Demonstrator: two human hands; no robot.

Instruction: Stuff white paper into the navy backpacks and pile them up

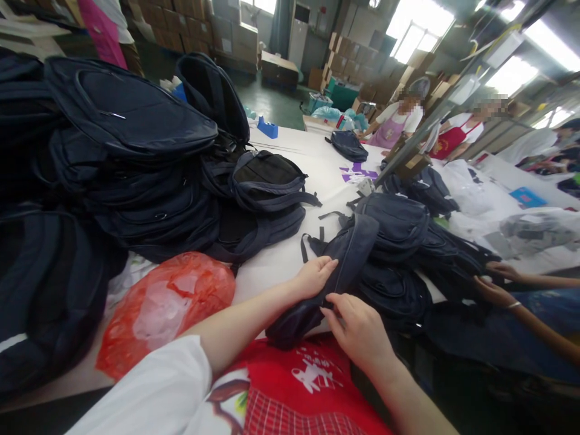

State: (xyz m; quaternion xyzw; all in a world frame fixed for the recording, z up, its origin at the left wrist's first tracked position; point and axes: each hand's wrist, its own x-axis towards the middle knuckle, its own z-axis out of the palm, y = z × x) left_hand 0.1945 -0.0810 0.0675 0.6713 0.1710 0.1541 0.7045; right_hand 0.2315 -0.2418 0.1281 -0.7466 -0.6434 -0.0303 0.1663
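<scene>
A dark navy backpack (352,251) stands tilted on its side at the table edge, against the front of my red apron. My left hand (313,278) is closed on its near side, the fingers bent over the fabric. Lower down, my right hand (357,323) pinches at the seam of the same backpack with thumb and forefinger. The exact bit between those fingertips is too small to tell. Just behind it lies another navy backpack (394,220), with black straps trailing toward the left.
Navy backpacks (149,121) are piled high at left, beside a red plastic bag (181,302). A blue tape dispenser (267,128) sits farther back on the white table (272,272). At right, a co-worker's hands (496,290) touch another backpack. A metal post (421,127) rises among the bags.
</scene>
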